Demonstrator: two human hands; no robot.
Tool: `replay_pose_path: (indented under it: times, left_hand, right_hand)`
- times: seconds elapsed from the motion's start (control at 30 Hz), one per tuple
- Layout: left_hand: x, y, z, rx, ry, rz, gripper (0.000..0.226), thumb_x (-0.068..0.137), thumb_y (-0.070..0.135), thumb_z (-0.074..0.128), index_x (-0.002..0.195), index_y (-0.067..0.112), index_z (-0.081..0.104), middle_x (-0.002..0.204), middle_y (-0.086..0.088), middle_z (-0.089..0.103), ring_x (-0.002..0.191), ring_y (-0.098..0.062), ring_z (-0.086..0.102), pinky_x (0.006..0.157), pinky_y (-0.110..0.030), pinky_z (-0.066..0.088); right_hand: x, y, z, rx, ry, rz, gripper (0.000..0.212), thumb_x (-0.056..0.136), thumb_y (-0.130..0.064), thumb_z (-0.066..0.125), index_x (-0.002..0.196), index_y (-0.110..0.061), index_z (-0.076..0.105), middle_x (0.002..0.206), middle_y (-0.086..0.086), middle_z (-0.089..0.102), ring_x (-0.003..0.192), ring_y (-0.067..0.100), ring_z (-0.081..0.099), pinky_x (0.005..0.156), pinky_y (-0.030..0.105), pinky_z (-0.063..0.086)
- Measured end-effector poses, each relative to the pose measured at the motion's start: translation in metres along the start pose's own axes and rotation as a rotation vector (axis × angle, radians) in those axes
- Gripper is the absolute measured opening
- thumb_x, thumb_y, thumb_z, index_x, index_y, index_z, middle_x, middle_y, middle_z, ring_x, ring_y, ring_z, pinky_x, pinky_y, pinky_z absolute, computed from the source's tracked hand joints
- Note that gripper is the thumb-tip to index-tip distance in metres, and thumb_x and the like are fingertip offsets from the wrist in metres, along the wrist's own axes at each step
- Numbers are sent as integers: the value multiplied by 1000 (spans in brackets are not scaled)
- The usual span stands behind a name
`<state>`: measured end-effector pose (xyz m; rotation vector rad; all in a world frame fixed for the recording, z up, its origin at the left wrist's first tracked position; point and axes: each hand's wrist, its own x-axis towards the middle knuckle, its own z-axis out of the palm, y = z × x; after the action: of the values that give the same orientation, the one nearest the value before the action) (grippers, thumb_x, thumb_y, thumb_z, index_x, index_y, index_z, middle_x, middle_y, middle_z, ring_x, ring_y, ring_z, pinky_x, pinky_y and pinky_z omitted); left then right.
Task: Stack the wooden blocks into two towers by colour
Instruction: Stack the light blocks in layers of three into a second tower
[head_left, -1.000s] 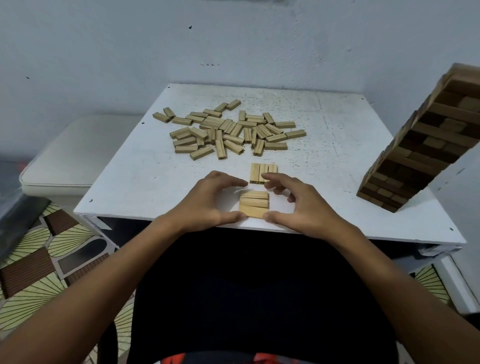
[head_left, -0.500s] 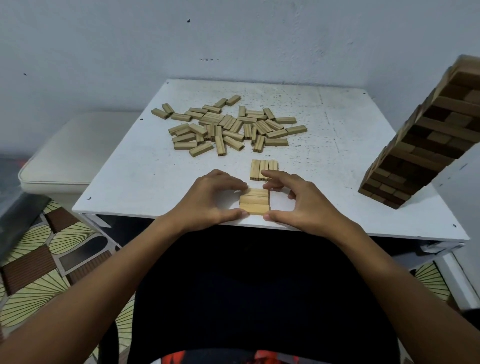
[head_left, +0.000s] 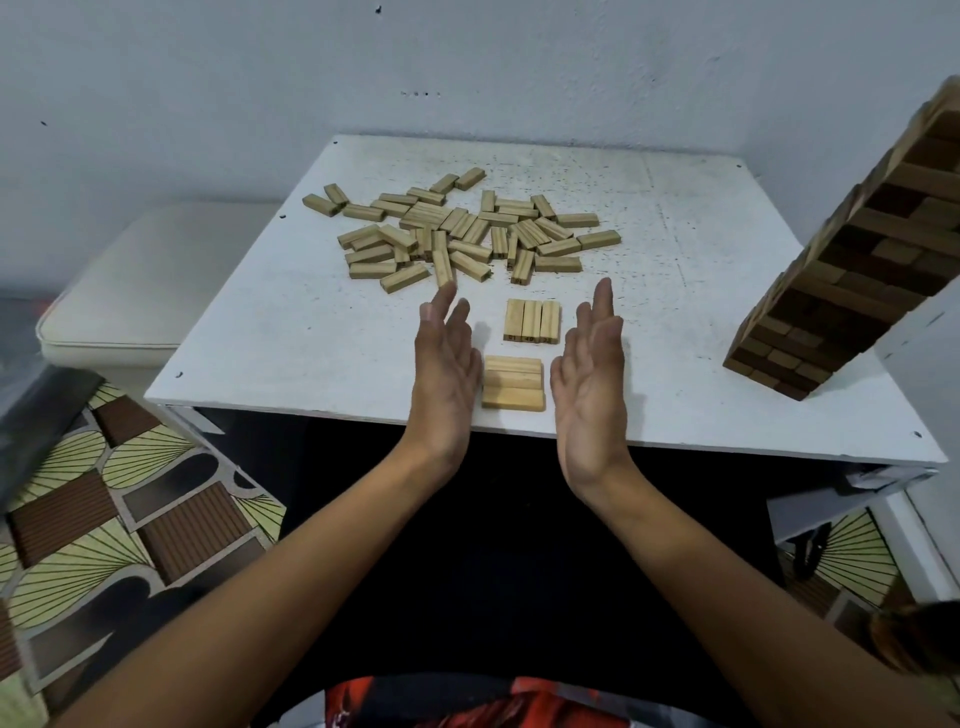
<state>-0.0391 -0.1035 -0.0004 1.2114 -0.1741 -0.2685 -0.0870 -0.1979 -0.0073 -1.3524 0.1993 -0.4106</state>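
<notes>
while both palms stand on edge facing each other near the front rim of the white square tabletop (head_left: 270, 332), a small low stack of pale wooden blocks (head_left: 513, 383) sits between them. the left hand (head_left: 447, 364) has its fingers straight and together, its palm edge just beside or touching the stack's left side; which of the two cannot be told. the right hand (head_left: 589, 374) is likewise flat with straight fingers and stands a little apart from the stack's right side. neither hand holds anything.

just behind the stack, a flat row of three pale wooden blocks (head_left: 532, 321) lies side by side with their ends toward the person, small dark numbers printed on those ends. farther back, a loose scatter of pale wooden blocks (head_left: 457, 234) lies flat across the middle of the table, many touching or overlapping. at the right edge of the table stands a tall tower of dark brown and tan wooden blocks (head_left: 852, 260), which appears to lean in this wide-angle view.

to the left of the table is a cream cushioned seat (head_left: 140, 291), and below it a patterned floor mat in brown and yellow-green (head_left: 104, 519).
</notes>
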Motion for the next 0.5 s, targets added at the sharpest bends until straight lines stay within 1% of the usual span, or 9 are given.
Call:
replay_pose_path:
  times: [0.07, 0.1, 0.13, 0.23, 0.33, 0.37, 0.43, 0.5]
  left_hand:
    - [-1, -2, 3, -13, 4, -3, 61, 86, 59, 20, 139, 35, 36, 157, 1, 28, 147, -14, 21, 121, -36, 15]
    - [-2, -2, 4, -14, 4, -5, 69, 81, 62, 23, 142, 33, 34, 157, 2, 28, 147, -13, 20, 121, -36, 15]
    - [-3, -3, 4, -16, 4, -4, 74, 79, 63, 24, 145, 30, 33, 157, 2, 28, 147, -11, 19, 121, -35, 14]
    - [-2, -8, 5, -2, 12, 16, 73, 88, 69, 27, 149, 28, 30, 158, 4, 27, 146, -7, 19, 120, -31, 15]
    - [-2, -11, 5, 26, 16, 27, 76, 82, 61, 22, 150, 27, 28, 158, 5, 27, 146, -6, 19, 121, -32, 14]
    - [-1, -12, 5, 34, 14, 28, 76, 82, 61, 22, 150, 27, 28, 158, 5, 26, 146, -5, 19, 121, -33, 14]
    - [-1, -13, 5, 53, 5, 32, 76, 83, 60, 22, 150, 26, 28, 158, 4, 26, 146, -5, 19, 121, -34, 14]
    - [-1, -14, 5, 69, 0, 32, 75, 83, 60, 22, 150, 26, 29, 158, 5, 27, 145, -5, 19, 121, -33, 14]
  right_hand:
    - [0, 1, 3, 2, -5, 0, 116, 52, -97, 42, 151, -46, 8, 162, -15, 5, 146, -1, 8, 113, 22, 14]
    - [0, 2, 4, -1, -6, 1, 114, 54, -96, 42, 150, -46, 8, 162, -16, 5, 144, -3, 9, 111, 19, 15]
    - [-1, 3, 5, -13, -10, -3, 111, 56, -96, 40, 150, -47, 8, 161, -17, 4, 143, -5, 8, 111, 19, 13]
    - [-2, 7, 7, -64, -41, -30, 101, 60, -96, 35, 146, -53, 6, 158, -25, 2, 138, -15, 5, 113, 24, 7]
    - [-1, 9, 7, -86, -68, -37, 95, 62, -96, 32, 143, -55, 3, 155, -30, 1, 132, -23, 5, 117, 27, 4]
    - [0, 9, 7, -89, -75, -35, 94, 63, -96, 31, 143, -55, 3, 157, -28, 0, 132, -25, 5, 118, 26, 4]
    - [0, 10, 7, -95, -88, -35, 93, 64, -95, 30, 143, -55, 2, 158, -27, -1, 131, -27, 5, 114, 20, 6]
    - [0, 12, 6, -99, -96, -36, 92, 64, -95, 29, 142, -56, 3, 154, -32, 1, 128, -30, 6, 110, 15, 8]
